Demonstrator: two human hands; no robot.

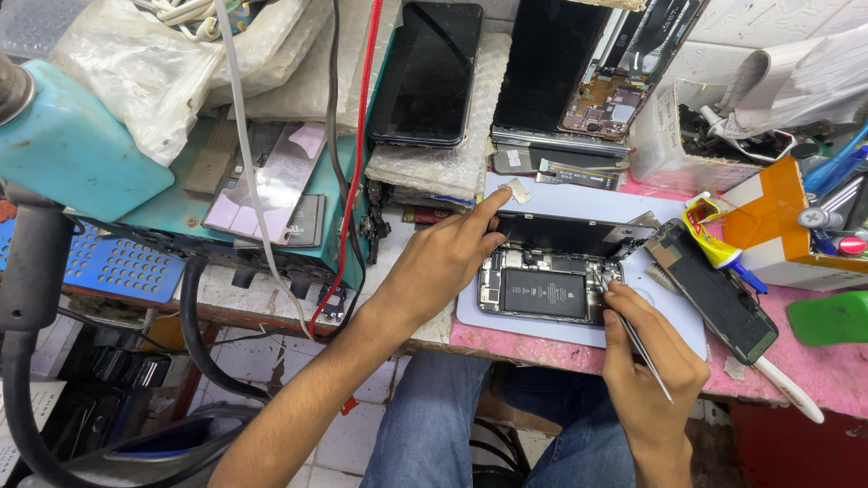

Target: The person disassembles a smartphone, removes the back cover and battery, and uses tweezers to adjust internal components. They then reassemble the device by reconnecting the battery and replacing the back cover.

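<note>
**Opened phone worked on with tweezers**

An opened phone (549, 282), its black battery exposed, is laid on a pale mat (579, 201) on the pink surface (814, 366). The phone's upper left edge is steadied by the left hand (445, 260), forefinger stretched out, nothing grasped. Thin metal tweezers (640, 343) are gripped in the fingers of the right hand (653, 372), the tips touching the phone's right side. A detached screen (714, 294) is seen just beside the phone.
</note>
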